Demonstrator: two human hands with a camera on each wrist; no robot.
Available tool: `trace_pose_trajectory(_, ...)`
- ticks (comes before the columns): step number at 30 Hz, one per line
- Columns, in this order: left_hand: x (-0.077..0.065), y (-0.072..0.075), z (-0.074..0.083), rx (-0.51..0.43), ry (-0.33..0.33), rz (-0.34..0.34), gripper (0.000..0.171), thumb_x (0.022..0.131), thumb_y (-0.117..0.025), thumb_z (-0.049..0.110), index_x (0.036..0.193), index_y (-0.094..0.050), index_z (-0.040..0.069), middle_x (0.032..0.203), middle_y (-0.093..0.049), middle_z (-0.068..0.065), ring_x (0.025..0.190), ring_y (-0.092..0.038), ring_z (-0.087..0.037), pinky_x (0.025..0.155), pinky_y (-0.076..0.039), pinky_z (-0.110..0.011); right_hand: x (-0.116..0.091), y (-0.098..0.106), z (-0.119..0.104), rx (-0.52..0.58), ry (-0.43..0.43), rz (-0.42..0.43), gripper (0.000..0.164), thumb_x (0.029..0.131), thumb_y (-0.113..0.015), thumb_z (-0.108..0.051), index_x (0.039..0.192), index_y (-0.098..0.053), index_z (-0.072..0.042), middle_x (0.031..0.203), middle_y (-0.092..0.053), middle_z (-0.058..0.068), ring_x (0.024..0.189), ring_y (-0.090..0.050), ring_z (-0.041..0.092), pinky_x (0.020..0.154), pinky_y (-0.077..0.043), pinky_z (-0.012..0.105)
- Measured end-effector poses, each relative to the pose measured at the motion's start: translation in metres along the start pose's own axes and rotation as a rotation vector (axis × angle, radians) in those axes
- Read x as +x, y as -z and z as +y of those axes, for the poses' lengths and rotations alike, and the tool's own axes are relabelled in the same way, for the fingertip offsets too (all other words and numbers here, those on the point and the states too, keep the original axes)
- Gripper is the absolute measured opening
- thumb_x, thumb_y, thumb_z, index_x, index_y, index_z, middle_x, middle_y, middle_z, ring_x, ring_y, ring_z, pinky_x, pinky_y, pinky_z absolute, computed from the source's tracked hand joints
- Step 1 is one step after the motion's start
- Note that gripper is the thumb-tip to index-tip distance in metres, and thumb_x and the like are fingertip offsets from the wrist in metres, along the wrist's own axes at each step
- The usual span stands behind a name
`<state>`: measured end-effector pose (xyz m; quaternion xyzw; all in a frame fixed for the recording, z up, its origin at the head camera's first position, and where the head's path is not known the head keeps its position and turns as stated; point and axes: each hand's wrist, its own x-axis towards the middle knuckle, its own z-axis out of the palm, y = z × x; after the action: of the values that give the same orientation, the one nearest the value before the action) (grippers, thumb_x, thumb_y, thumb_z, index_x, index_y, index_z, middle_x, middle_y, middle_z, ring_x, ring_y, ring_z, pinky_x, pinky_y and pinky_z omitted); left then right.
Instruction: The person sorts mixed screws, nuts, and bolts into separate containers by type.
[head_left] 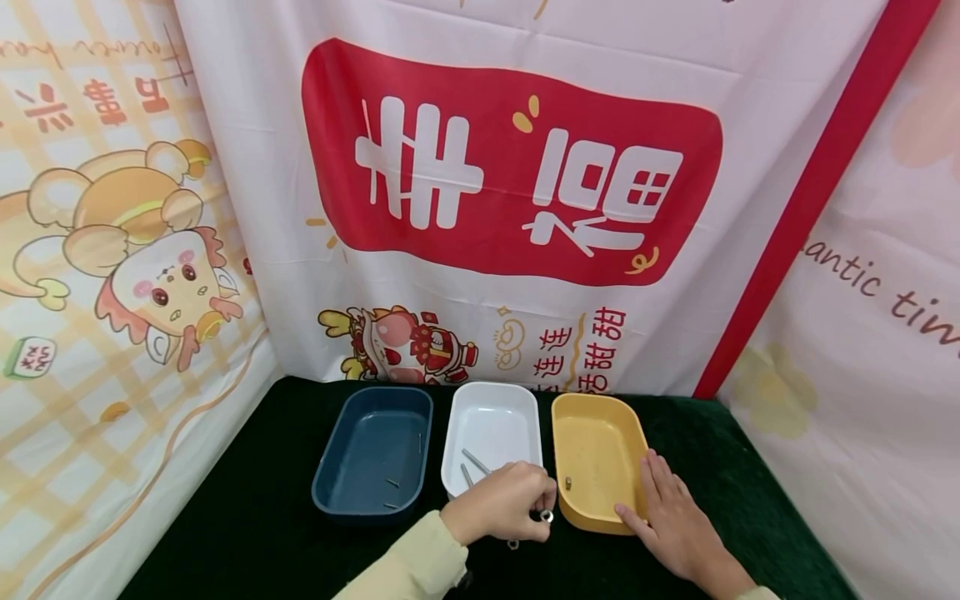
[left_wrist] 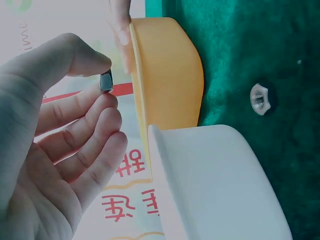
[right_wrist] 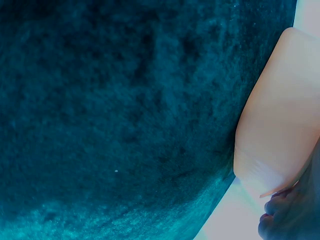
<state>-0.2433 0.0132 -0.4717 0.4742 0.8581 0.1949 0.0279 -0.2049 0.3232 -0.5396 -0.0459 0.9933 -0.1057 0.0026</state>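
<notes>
My left hand (head_left: 504, 502) pinches a small metal nut (left_wrist: 106, 81) between thumb and forefinger, above the cloth between the white and yellow trays. A second nut (left_wrist: 260, 99) lies on the dark green cloth below that hand. The yellow tray (head_left: 600, 521) is on the right, with one small nut (head_left: 568, 482) inside near its left wall. My right hand (head_left: 678, 521) rests on the yellow tray's right rim, its fingers straight and thumb spread over the near corner. In the right wrist view only the fingertips of that hand show, beside the tray's wall.
The white tray (head_left: 491, 396) in the middle holds metal rods (head_left: 476, 461), partly behind my left hand. A blue tray (head_left: 372, 454) at left contains several thin metal pins. Printed cloth hangings (head_left: 525, 333) stand behind and on both sides of the green-covered table (head_left: 247, 508).
</notes>
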Motion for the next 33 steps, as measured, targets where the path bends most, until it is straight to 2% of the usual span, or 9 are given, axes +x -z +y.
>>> trace_pose_trajectory(7, 0.017, -0.001, -0.001, -0.012, -0.007, 0.022, 0.017, 0.082, -0.084, 0.018, 0.084, -0.067, 0.017, 0.080, -0.059, 0.010, 0.070, -0.049, 0.003, 0.062, -0.043, -0.010, -0.001, 0.000, -0.001, 0.014, 0.002, 0.017, 0.105, 0.101, -0.040, -0.077, 0.168, -0.014, -0.001, 0.178, -0.009, 0.021, 0.162, -0.016, 0.048, 0.128, -0.021, 0.069)
trace_pose_trajectory(9, 0.023, -0.003, -0.002, 0.011, -0.020, 0.032, 0.018, 0.081, -0.084, 0.019, 0.084, -0.067, 0.018, 0.080, -0.057, 0.012, 0.071, -0.049, 0.003, 0.063, -0.042, -0.009, -0.001, 0.000, -0.001, 0.013, 0.005, 0.023, 0.105, 0.101, -0.039, -0.077, 0.168, -0.014, -0.001, 0.178, -0.010, 0.021, 0.162, -0.017, 0.048, 0.128, -0.022, 0.069)
trace_pose_trajectory(22, 0.052, -0.010, -0.004, 0.089, -0.054, 0.126, 0.013, 0.081, -0.082, 0.019, 0.085, -0.070, 0.016, 0.082, -0.063, 0.009, 0.072, -0.051, 0.003, 0.063, -0.042, -0.008, -0.001, 0.001, 0.000, 0.009, 0.012, 0.044, 0.103, 0.102, -0.039, -0.076, 0.168, -0.016, -0.001, 0.178, -0.010, 0.020, 0.162, -0.018, 0.047, 0.128, -0.023, 0.068)
trace_pose_trajectory(25, 0.055, -0.013, -0.004, 0.091, -0.039, 0.140, 0.014, 0.086, -0.080, 0.019, 0.098, -0.075, 0.015, 0.094, -0.069, 0.006, 0.081, -0.059, 0.001, 0.072, -0.049, -0.009, 0.000, 0.001, 0.000, 0.015, 0.015, 0.045, 0.104, 0.101, -0.038, -0.077, 0.168, -0.016, -0.001, 0.178, -0.011, 0.020, 0.162, -0.018, 0.046, 0.128, -0.023, 0.068)
trace_pose_trajectory(28, 0.057, -0.016, -0.002, 0.080, 0.006, 0.138, 0.030, 0.092, -0.079, 0.023, 0.119, -0.074, 0.012, 0.114, -0.072, 0.001, 0.100, -0.067, -0.006, 0.087, -0.056, -0.016, 0.001, 0.000, -0.001, 0.023, 0.015, 0.043, 0.103, 0.101, -0.039, -0.077, 0.168, -0.016, -0.002, 0.178, -0.010, 0.020, 0.162, -0.018, 0.046, 0.127, -0.023, 0.068)
trace_pose_trajectory(30, 0.056, -0.017, -0.001, 0.079, 0.035, 0.137, 0.042, 0.093, -0.078, 0.025, 0.131, -0.070, 0.011, 0.126, -0.071, -0.002, 0.112, -0.068, -0.010, 0.096, -0.057, -0.021, 0.000, 0.001, -0.001, 0.025, 0.014, 0.042, 0.102, 0.102, -0.040, -0.075, 0.168, -0.016, -0.002, 0.178, -0.010, 0.020, 0.162, -0.018, 0.047, 0.127, -0.023, 0.069)
trace_pose_trajectory(33, 0.054, -0.017, 0.000, 0.078, 0.063, 0.134, 0.049, 0.092, -0.079, 0.026, 0.137, -0.067, 0.011, 0.132, -0.069, -0.002, 0.118, -0.067, -0.011, 0.101, -0.056, -0.023, -0.001, 0.002, 0.000, 0.017, 0.014, 0.051, 0.101, 0.102, -0.042, -0.073, 0.168, -0.016, -0.001, 0.178, -0.011, 0.021, 0.162, -0.019, 0.047, 0.127, -0.024, 0.069)
